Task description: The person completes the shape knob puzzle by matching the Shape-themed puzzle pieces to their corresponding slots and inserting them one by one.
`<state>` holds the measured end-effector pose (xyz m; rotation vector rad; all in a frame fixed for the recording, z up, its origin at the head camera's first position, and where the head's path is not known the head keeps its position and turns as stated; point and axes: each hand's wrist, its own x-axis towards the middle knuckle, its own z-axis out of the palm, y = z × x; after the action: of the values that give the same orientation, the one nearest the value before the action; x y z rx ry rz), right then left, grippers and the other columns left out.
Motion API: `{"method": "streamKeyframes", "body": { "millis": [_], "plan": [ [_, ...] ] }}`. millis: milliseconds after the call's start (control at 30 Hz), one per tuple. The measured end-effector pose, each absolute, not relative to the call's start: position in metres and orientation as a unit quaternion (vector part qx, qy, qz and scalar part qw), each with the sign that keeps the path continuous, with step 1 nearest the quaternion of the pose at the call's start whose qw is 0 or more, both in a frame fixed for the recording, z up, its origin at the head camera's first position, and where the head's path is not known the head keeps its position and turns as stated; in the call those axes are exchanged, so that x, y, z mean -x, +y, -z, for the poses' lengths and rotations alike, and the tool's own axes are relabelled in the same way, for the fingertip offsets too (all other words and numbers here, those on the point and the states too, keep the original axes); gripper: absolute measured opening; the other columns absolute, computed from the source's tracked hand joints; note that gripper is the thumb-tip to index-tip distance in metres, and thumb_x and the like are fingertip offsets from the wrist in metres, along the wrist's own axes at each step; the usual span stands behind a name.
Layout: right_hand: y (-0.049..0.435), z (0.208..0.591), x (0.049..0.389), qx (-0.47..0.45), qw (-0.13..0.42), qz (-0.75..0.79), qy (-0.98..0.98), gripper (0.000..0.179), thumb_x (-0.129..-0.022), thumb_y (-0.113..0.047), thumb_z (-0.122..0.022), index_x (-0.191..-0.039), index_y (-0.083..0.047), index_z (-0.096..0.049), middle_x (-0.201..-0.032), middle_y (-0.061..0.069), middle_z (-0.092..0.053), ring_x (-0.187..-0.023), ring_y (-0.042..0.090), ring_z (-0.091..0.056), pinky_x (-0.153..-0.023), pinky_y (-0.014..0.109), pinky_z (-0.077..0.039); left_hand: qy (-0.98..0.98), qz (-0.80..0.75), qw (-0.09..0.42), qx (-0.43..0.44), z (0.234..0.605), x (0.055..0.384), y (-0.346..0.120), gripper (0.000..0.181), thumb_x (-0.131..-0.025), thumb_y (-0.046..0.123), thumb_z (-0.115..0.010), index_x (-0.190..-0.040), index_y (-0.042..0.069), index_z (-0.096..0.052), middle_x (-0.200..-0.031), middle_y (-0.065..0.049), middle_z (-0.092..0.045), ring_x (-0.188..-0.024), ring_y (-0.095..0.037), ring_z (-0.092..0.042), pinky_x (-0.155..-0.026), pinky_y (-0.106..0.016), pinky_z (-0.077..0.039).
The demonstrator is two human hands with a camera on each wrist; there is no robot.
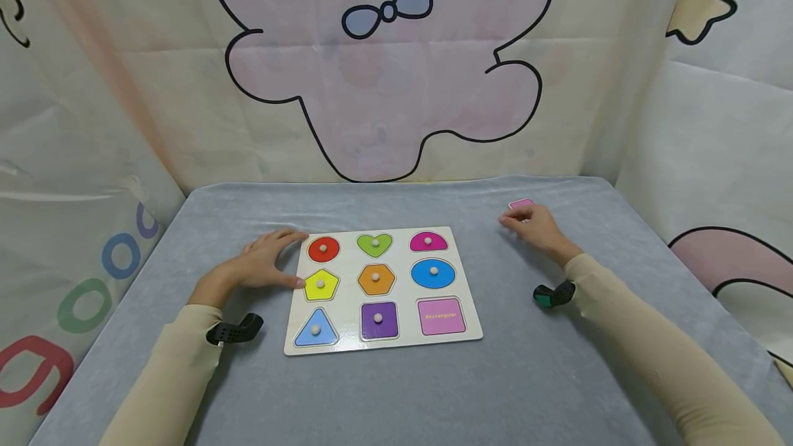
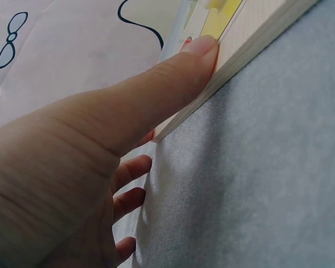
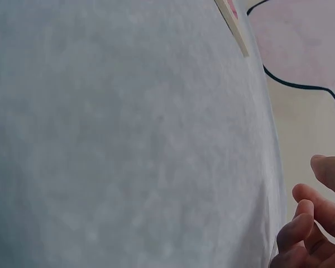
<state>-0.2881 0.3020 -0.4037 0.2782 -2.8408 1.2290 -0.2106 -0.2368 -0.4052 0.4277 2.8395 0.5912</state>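
Note:
A white wooden shape puzzle board (image 1: 396,308) lies on the grey cloth. My left hand (image 1: 266,261) rests at its left edge, thumb beside the yellow pentagon (image 1: 328,283), index finger at the far left corner; in the left wrist view, the thumb (image 2: 173,78) lies along the wooden edge, the other fingers off the board. The rectangular recess (image 1: 441,328) shows its printed label. At the back right, a pink piece (image 1: 522,203) is partly hidden behind my right hand (image 1: 535,229). The right fingers (image 3: 324,206) are loosely bent, with nothing visible between thumb and index.
Several knobbed shapes sit in the board, among them a red circle (image 1: 316,255), a blue oval (image 1: 424,279) and a purple square (image 1: 370,329). Grey cloth (image 1: 396,398) covers the table. Printed curtains (image 1: 396,88) stand behind it and at both sides.

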Motion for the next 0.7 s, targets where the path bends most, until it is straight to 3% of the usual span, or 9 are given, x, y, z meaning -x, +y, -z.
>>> {"method": "streamKeyframes", "body": {
  "millis": [233, 467, 700],
  "plan": [
    [0.312, 0.403, 0.291, -0.059, 0.011, -0.390, -0.919, 0.040, -0.099, -0.029, -0.065, -0.117, 0.006, -0.069, -0.086, 0.000, -0.064, -0.067, 0.003, -0.053, -0.060, 0.021, -0.049, 0.964, -0.201, 0.105, -0.142, 0.407, 0.211, -0.237, 0.097, -0.076, 0.054, -0.080, -0.156, 0.020, -0.037, -0.162, -0.022, -0.029, -0.146, -0.050, -0.024, -0.112, -0.079, -0.018],
    [0.321, 0.400, 0.296, -0.039, 0.007, -0.391, -0.919, 0.041, -0.101, -0.031, -0.062, -0.120, 0.005, -0.068, -0.089, 0.005, -0.065, -0.067, 0.002, -0.053, -0.059, 0.021, -0.048, 0.964, -0.199, 0.105, -0.140, 0.406, 0.211, -0.237, 0.097, -0.076, 0.054, -0.080, -0.156, 0.019, -0.037, -0.162, -0.022, -0.029, -0.146, -0.051, -0.024, -0.112, -0.079, -0.018],
    [0.335, 0.397, 0.303, -0.023, 0.015, -0.388, -0.921, 0.043, -0.101, -0.030, -0.062, -0.124, 0.007, -0.066, -0.085, -0.002, -0.062, -0.066, 0.001, -0.051, -0.058, 0.019, -0.047, 0.963, -0.206, 0.106, -0.137, 0.405, 0.210, -0.236, 0.097, -0.076, 0.053, -0.080, -0.156, 0.018, -0.038, -0.162, -0.022, -0.029, -0.146, -0.051, -0.023, -0.113, -0.079, -0.017]
  ]
}}
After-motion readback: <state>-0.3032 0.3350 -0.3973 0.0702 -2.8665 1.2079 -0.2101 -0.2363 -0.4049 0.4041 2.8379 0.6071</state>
